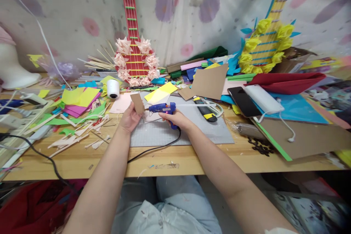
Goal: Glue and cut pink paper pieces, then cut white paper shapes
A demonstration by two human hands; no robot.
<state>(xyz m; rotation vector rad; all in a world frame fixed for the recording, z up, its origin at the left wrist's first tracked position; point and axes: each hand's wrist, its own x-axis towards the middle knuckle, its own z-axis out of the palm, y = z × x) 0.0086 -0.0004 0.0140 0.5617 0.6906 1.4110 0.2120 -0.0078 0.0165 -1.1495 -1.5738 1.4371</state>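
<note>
My left hand holds up a small brown cardboard piece over the grey cutting mat. My right hand grips a blue hot glue gun, whose nozzle points left and touches or nearly touches the cardboard piece. A white glue stick juts from the back of the gun toward the right. The gun's black cord trails over the table's front edge.
On the wooden table lie paper scraps, coloured sheets, a white tape roll, a yellow-black cutter, scissors, a phone and a power bank. Two cardboard guitars lean at the back wall.
</note>
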